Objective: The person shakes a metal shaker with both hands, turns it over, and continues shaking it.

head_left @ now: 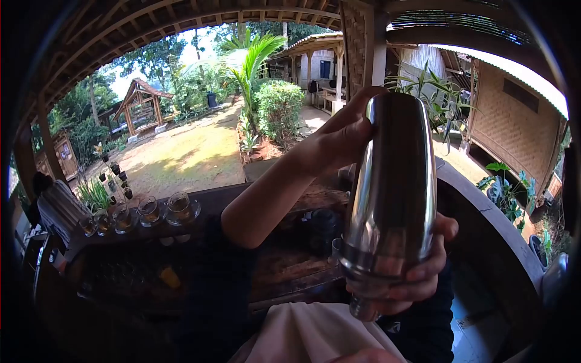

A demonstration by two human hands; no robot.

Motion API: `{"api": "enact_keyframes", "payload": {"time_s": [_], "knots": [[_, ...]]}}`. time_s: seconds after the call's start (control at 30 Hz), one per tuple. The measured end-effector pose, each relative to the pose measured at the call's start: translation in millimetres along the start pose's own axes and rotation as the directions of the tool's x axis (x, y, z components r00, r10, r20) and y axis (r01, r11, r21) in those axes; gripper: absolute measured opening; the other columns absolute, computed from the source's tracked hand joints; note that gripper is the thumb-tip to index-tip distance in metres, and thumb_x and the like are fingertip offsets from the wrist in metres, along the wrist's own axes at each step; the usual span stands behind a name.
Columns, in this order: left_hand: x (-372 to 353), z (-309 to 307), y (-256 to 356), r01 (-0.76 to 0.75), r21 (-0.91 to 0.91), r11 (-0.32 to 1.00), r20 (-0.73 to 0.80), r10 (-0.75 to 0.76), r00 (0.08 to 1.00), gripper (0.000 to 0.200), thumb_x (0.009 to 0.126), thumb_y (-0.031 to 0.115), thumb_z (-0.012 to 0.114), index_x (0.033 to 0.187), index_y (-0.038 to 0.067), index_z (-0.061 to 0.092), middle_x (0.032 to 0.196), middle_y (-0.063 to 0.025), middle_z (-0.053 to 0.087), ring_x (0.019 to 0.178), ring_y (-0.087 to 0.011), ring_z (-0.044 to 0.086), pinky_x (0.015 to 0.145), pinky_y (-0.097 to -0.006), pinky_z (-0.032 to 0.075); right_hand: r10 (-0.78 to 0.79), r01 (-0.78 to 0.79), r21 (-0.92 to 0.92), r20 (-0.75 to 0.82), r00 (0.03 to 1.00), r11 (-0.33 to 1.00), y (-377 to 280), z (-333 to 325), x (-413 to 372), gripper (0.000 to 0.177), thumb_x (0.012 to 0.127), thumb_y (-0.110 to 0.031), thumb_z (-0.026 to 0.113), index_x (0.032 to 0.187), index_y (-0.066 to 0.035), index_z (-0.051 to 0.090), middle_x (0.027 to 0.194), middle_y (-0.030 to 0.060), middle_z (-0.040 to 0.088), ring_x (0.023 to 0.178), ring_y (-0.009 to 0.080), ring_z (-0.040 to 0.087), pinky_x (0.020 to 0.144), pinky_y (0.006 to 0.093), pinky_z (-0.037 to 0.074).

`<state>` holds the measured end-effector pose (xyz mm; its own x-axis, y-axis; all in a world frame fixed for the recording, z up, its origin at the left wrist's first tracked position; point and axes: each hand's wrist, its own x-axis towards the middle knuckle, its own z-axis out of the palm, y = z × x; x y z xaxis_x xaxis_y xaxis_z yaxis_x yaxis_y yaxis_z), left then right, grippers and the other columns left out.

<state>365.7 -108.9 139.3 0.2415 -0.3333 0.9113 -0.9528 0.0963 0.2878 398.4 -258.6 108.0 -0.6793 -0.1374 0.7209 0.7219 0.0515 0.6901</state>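
Head view. My left hand (348,130) reaches up from the left and clasps the upper end of a metal shaker (393,169), thumb against its side; the far fingers are hidden. My right hand (426,275) is wrapped low round it, fingers curled over the narrowing part near the collar. Neither palm is spread.

Shaker: raised in front of me, right of centre, tilted, broad end up, small cap (363,310) down. Step in hand, as I judge it: a two-handed hold, body and top kept together. Any move from here calls for firm pressure at both ends, as smooth metal could slip or the joint part. Contents: cannot tell.

Counts: one shaker, two hands. Five glass cups (180,206) in a row along the counter (212,195), far left, dark contents visible in some; the rightmost sits on a saucer. One orange-yellow item (170,277), near left, unidentified. One pale cloth (315,333) near me, below the shaker. One other person (59,209), striped top, far left; their hands not visible.
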Motion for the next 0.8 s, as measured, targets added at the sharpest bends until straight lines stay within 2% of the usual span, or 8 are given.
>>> {"api": "enact_keyframes", "payload": {"time_s": [0.2, 0.27, 0.4, 0.47, 0.6, 0.63, 0.73, 0.8], "knots": [[4.6, -47.1, -95.0, 0.468, -0.755, 0.459, -0.199, -0.840, 0.504, 0.047, 0.097, 0.045, 0.035, 0.116, 0.008, 0.057, 0.097, -0.0120, 0.066, 0.097, -0.0251, 0.064, 0.086, -0.0381, 0.052, 0.451, -0.448, -0.049, 0.094, 0.887, 0.892, 43.6, 3.4, -29.2, 0.052, 0.069, -0.032, 0.080, 0.109, -0.007, 0.057, 0.122, 0.0188, 0.054, 0.111, 0.0395, 0.055, 0.091, 0.0532, 0.045], [-1.8, -32.2, -87.2, 0.504, -0.643, 0.577, -0.243, -0.777, 0.581, 0.051, 0.095, 0.049, 0.035, 0.115, 0.008, 0.056, 0.104, -0.0124, 0.065, 0.099, -0.0244, 0.063, 0.090, -0.0405, 0.050, 0.706, -0.709, 0.095, 0.068, 0.705, 0.699, 37.5, -2.1, -18.9, 0.054, 0.069, -0.027, 0.080, 0.112, -0.005, 0.057, 0.121, 0.0200, 0.055, 0.111, 0.0411, 0.055, 0.091, 0.0490, 0.046], [5.7, 0.1, -16.1, 0.346, -0.858, 0.381, 0.076, -0.571, 0.817, 0.045, 0.097, 0.043, 0.037, 0.123, 0.009, 0.051, 0.115, -0.0127, 0.061, 0.107, -0.0236, 0.060, 0.095, -0.0405, 0.046, -0.102, 0.106, -0.018, 0.131, 0.986, 0.994, -19.6, -23.1, 23.1, 0.039, 0.080, -0.019, 0.070, 0.116, -0.009, 0.058, 0.130, 0.0086, 0.053, 0.115, 0.0301, 0.053, 0.102, 0.0395, 0.040], [-0.7, 17.6, -0.6, -0.006, -0.531, 0.847, -0.078, -0.041, 0.996, 0.044, 0.097, 0.041, 0.043, 0.126, 0.008, 0.049, 0.115, -0.0117, 0.061, 0.108, -0.0238, 0.059, 0.095, -0.0415, 0.046, -0.126, 0.127, -0.016, 0.069, 0.990, 0.992, -16.1, -12.9, 17.6, 0.038, 0.080, -0.023, 0.070, 0.115, -0.013, 0.058, 0.129, 0.0075, 0.053, 0.116, 0.0296, 0.053, 0.102, 0.0420, 0.039], [13.0, -33.8, -28.4, 0.443, -0.801, 0.403, 0.257, -0.437, 0.862, 0.038, 0.098, 0.030, 0.042, 0.127, 0.006, 0.048, 0.119, -0.0137, 0.059, 0.112, -0.0236, 0.056, 0.094, -0.0438, 0.047, -0.129, 0.129, -0.004, -0.031, 0.991, 0.992, 19.4, 10.1, -7.2, 0.042, 0.072, -0.034, 0.077, 0.107, -0.018, 0.062, 0.124, 0.0072, 0.055, 0.118, 0.0314, 0.051, 0.099, 0.0473, 0.041], [12.7, -43.1, -52.2, 0.366, -0.597, 0.714, 0.002, -0.455, 0.890, 0.049, 0.094, 0.043, 0.046, 0.123, 0.003, 0.052, 0.115, -0.0150, 0.061, 0.103, -0.0281, 0.062, 0.089, -0.0437, 0.052, 0.140, -0.140, 0.025, 0.028, 0.990, 0.990, 26.0, 13.6, -11.8, 0.045, 0.066, -0.028, 0.082, 0.105, -0.012, 0.063, 0.121, 0.0118, 0.057, 0.118, 0.0338, 0.052, 0.094, 0.0492, 0.044], [2.0, -41.4, -43.0, 0.350, -0.839, 0.417, -0.088, -0.739, 0.668, 0.045, 0.096, 0.040, 0.043, 0.119, 0.004, 0.055, 0.104, -0.0144, 0.065, 0.101, -0.0271, 0.063, 0.086, -0.0427, 0.053, 0.676, -0.677, -0.038, 0.114, 0.728, 0.735, 18.6, 24.1, 2.9, 0.053, 0.067, -0.024, 0.080, 0.111, -0.001, 0.061, 0.119, 0.0174, 0.057, 0.115, 0.0383, 0.053, 0.094, 0.0481, 0.046], [-1.5, -42.0, -22.9, 0.309, -0.893, 0.327, 0.108, -0.511, 0.853, 0.046, 0.097, 0.040, 0.038, 0.122, 0.004, 0.053, 0.113, -0.0137, 0.062, 0.102, -0.0270, 0.062, 0.087, -0.0438, 0.053, 0.332, -0.332, -0.025, 0.131, 0.934, 0.943, 0.8, 22.4, 19.0, 0.046, 0.071, -0.023, 0.078, 0.110, -0.004, 0.063, 0.120, 0.0163, 0.057, 0.115, 0.0337, 0.055, 0.096, 0.0460, 0.044]]}}
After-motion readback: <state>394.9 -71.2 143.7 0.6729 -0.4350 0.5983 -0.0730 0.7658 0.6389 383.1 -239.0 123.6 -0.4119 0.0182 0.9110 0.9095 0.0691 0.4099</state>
